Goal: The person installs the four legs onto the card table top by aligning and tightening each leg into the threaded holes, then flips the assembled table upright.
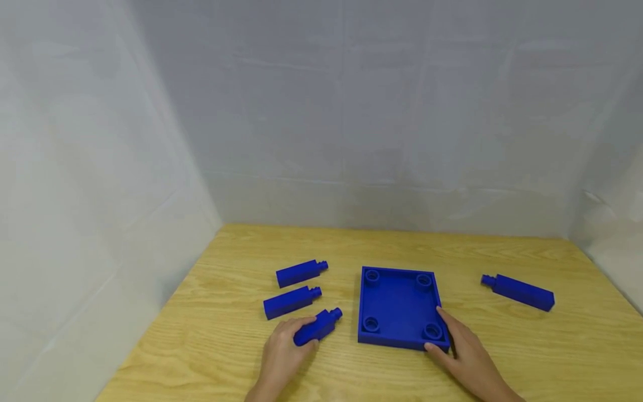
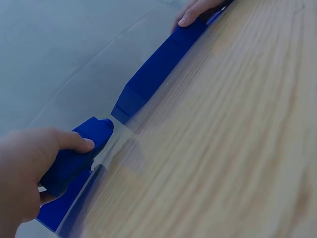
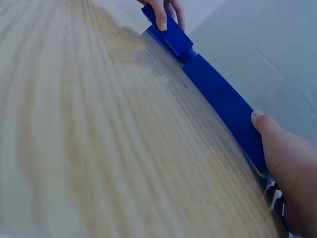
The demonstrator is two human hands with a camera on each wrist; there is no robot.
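On the wooden surface [image 1: 502, 346], pale with a long visible grain, lies a square blue plastic tray [image 1: 399, 307], matte, with a low raised rim and a round socket at each of its four corners. Left hand [image 1: 283, 349]: fingers curled round the square-section body of a blue peg [image 1: 318, 327], thumb on top, as the left wrist view shows; the peg's narrower round tip points toward the tray and lies just beside its left edge. Right hand [image 1: 464, 354]: fingers pinching the tray's near right corner, thumb pressed against the near wall.

Two more pegs of the same shape, peg two [image 1: 292, 301] and peg three [image 1: 301, 273], lie parallel behind the left hand, apart from each other. A fourth peg [image 1: 518, 291] lies well apart to the right of the tray, with bare wood between them.

Grey-white sheeting [image 1: 351, 123], faintly creased, closes the back and both sides of the surface.
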